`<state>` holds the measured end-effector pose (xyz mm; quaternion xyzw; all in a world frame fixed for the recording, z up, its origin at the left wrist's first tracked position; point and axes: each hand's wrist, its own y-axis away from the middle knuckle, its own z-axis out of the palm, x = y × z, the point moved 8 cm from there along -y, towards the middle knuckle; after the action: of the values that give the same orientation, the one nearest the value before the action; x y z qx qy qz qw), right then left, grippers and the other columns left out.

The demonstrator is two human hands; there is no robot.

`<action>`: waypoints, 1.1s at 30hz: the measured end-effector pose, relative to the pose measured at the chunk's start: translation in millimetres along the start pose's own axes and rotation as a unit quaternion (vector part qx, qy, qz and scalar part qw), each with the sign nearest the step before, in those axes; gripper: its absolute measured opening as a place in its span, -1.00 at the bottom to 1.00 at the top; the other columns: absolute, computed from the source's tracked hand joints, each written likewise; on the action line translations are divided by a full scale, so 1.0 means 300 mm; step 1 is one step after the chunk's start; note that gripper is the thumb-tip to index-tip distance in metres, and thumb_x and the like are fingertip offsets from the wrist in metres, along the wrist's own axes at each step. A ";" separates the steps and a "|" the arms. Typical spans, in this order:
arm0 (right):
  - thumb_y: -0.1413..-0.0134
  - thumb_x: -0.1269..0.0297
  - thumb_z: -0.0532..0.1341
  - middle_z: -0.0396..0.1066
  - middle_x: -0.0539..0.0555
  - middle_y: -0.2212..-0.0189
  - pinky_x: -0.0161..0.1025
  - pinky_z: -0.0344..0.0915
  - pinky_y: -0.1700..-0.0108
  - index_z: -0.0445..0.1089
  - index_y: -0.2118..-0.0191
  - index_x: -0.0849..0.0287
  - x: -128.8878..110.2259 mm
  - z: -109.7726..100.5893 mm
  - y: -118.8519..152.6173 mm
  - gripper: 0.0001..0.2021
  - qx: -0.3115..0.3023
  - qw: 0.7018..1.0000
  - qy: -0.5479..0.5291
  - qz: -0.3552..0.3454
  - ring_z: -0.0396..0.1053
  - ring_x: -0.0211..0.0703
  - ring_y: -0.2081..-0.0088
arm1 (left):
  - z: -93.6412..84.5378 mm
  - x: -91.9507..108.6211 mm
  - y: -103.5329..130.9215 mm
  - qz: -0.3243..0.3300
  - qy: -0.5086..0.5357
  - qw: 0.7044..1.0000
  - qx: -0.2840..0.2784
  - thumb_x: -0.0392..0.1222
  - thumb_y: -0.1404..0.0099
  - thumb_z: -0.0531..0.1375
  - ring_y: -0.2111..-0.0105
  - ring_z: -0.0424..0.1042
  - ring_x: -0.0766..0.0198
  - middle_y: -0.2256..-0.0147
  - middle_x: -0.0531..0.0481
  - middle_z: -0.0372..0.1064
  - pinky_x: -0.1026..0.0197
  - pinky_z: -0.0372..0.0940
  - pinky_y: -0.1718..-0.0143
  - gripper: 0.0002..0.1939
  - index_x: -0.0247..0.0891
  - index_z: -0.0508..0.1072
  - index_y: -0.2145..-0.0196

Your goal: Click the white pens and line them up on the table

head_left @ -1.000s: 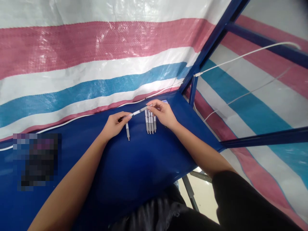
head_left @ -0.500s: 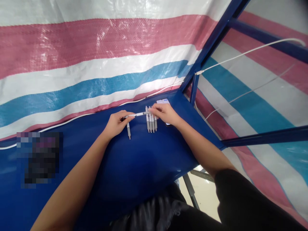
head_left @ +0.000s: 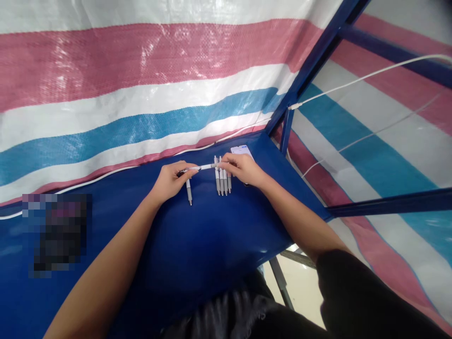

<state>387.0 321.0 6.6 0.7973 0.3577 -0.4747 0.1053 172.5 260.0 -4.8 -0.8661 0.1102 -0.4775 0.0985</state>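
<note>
White-and-grey pen (head_left: 206, 166) between two pinching hands

Left hand (head_left: 169, 181) tight on nine o'clock end, right hand (head_left: 244, 168) tight on three o'clock end, likely to keep it steady. At eight o'clock from right hand, row of pens (head_left: 221, 180) side by side, maybe to look tidy. At four from left hand, lone pen (head_left: 189, 193) on blue table (head_left: 219, 235).

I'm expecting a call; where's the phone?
In the head view, the phone lies on the table, right of the pen row, partly hidden behind the right hand.
</note>
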 end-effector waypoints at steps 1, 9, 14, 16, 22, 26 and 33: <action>-0.38 -0.39 0.16 0.33 -0.06 0.56 -0.23 0.15 0.35 0.34 0.35 0.10 -0.004 0.004 0.002 -0.40 -0.009 1.000 0.005 0.003 0.25 -0.21 0.48 | -0.005 0.010 -0.001 0.005 -0.006 1.000 0.001 0.14 -0.44 0.31 0.37 0.47 0.22 0.31 -0.06 0.63 0.17 0.33 0.28 -0.61 -0.22 0.75 0.11; -0.40 -0.38 0.12 0.14 -0.15 0.73 -0.27 0.15 0.46 0.31 0.44 0.09 0.005 0.030 0.012 -0.37 -0.041 0.990 -0.111 0.083 0.17 -0.28 0.64 | -0.061 0.100 -0.004 -0.031 0.059 0.994 0.084 0.17 -0.32 0.44 0.41 0.55 0.21 0.30 -0.08 0.68 0.17 0.46 0.32 -0.63 -0.18 0.72 0.15; -0.44 -0.33 0.11 0.19 -0.11 0.71 -0.29 0.14 0.44 0.37 0.48 0.13 -0.040 0.067 0.029 -0.35 -0.031 0.990 -0.104 0.086 0.19 -0.30 0.61 | -0.039 0.117 -0.065 -0.092 0.179 0.960 0.193 0.04 -0.40 0.39 0.48 0.57 0.29 0.42 0.02 0.60 0.30 0.40 0.48 -0.69 -0.21 0.55 0.07; -0.45 -0.29 0.11 0.24 -0.09 0.67 -0.29 0.14 0.40 0.38 0.49 0.14 -0.065 0.079 0.036 -0.35 -0.031 0.993 -0.084 0.072 0.23 -0.30 0.57 | 0.005 0.105 -0.108 -0.109 0.203 0.957 0.177 0.01 -0.44 0.36 0.51 0.57 0.29 0.41 0.01 0.60 0.32 0.37 0.54 -0.70 -0.21 0.47 0.03; -0.44 -0.30 0.13 0.30 -0.06 0.59 -0.25 0.10 0.34 0.49 0.39 0.17 -0.055 0.063 0.034 -0.38 -0.032 0.998 0.003 0.045 0.27 -0.24 0.48 | 0.095 0.003 -0.177 -0.162 0.253 0.944 0.139 -0.09 -0.37 0.42 0.65 0.48 0.31 0.47 0.08 0.57 0.25 0.46 0.55 -0.63 -0.16 0.32 0.06; -0.47 -0.33 0.06 0.30 -0.04 0.58 -0.24 0.10 0.32 0.47 0.37 0.17 -0.031 -0.002 0.022 -0.34 0.021 0.999 0.033 0.032 0.29 -0.21 0.44 | 0.109 -0.038 -0.174 -0.179 0.252 0.944 0.115 -0.09 -0.33 0.45 0.64 0.50 0.31 0.46 0.07 0.58 0.25 0.50 0.55 -0.66 -0.15 0.36 0.13; -0.50 -0.19 0.12 0.30 -0.04 0.60 -0.23 0.10 0.33 0.42 0.43 0.15 -0.011 -0.042 0.013 -0.43 0.042 0.996 0.068 0.028 0.25 -0.22 0.47 | 0.132 -0.047 -0.160 -0.209 0.224 0.950 0.052 -0.09 -0.18 0.55 0.56 0.59 0.20 0.45 -0.06 0.60 0.14 0.62 0.44 -0.57 -0.34 0.60 0.08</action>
<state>397.4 323.0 15.3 0.8410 0.3213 -0.4311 0.0600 203.4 312.5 -23.8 -0.7343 -0.0793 -0.6740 0.0138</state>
